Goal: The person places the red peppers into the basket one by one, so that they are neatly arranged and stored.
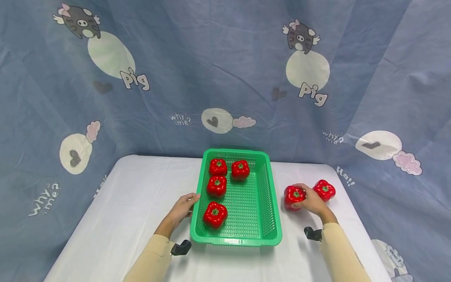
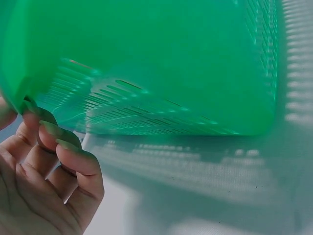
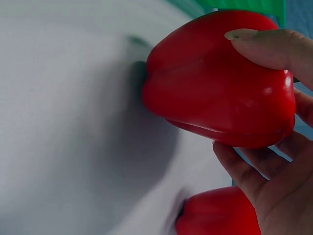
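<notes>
A green plastic basket [image 1: 243, 241] with slotted walls stands on the white table. My left hand [image 1: 183, 207] grips its left rim, thumb above and curled fingers below, as the left wrist view shows. To the right of the basket, my right hand [image 1: 311, 200] holds a glossy red bell pepper [image 3: 215, 83] between thumb and fingers. Its shadow falls on the cloth beside it; whether it touches the table I cannot tell. Another red bell pepper [image 1: 324, 190] lies just beyond that hand, to the right.
Several red bell peppers sit inside the basket, among them one at the front left [image 1: 215, 215] and one at the back [image 1: 240, 170]. White cloth [image 1: 141, 188] covers the table. A blue printed curtain [image 1: 225, 70] hangs behind and along the sides.
</notes>
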### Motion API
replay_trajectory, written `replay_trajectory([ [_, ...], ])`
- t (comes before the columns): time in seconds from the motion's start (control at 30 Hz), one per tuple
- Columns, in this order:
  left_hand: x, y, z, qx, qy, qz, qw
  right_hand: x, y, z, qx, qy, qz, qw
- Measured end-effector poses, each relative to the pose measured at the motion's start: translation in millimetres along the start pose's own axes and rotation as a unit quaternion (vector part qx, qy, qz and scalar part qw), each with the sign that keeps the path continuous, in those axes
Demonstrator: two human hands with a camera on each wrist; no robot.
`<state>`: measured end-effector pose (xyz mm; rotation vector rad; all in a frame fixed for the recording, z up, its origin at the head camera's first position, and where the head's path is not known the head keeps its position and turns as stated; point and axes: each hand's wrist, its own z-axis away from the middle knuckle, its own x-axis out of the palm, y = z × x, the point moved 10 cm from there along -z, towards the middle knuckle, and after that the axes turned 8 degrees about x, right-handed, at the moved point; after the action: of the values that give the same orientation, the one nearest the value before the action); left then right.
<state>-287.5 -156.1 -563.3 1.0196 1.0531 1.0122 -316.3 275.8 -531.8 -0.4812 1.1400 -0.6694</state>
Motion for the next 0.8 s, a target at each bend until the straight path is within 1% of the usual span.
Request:
replay_trajectory([
  [0.23, 0.6, -1.4, -1.7, 0.004, 0.001, 0.004, 1.0, -5, -6, 2.4, -0.008, 0.0, -0.005, 1.0],
  [0.37, 1.1, -2.2, -2.0, 0.004, -0.005, 0.005, 1.0, -8, -9, 3.6, -0.013, 0.005, -0.007, 0.9999],
  [0.53, -1.0, -1.8, 0.4, -0.003, -0.003, 0.003, 1.0, -10, -18, 6.7, -0.023, 0.002, -0.011, 0.9997],
  [0.63, -0.4, 0.1, 0.9, 0.0, -0.007, 0.003, 1.0, -13, -25, 10.2, -0.028, -0.004, -0.006, 0.9996],
  [0.67, 0.4, 5.1, 3.4, 0.0, -0.009, 0.004, 1.0, -15, -26, 11.5, -0.028, -0.005, -0.005, 0.9996],
  [0.8, 1.4, 6.2, 2.4, -0.003, -0.009, 0.003, 1.0, -22, -33, 15.2, -0.044, -0.011, 0.006, 0.999],
])
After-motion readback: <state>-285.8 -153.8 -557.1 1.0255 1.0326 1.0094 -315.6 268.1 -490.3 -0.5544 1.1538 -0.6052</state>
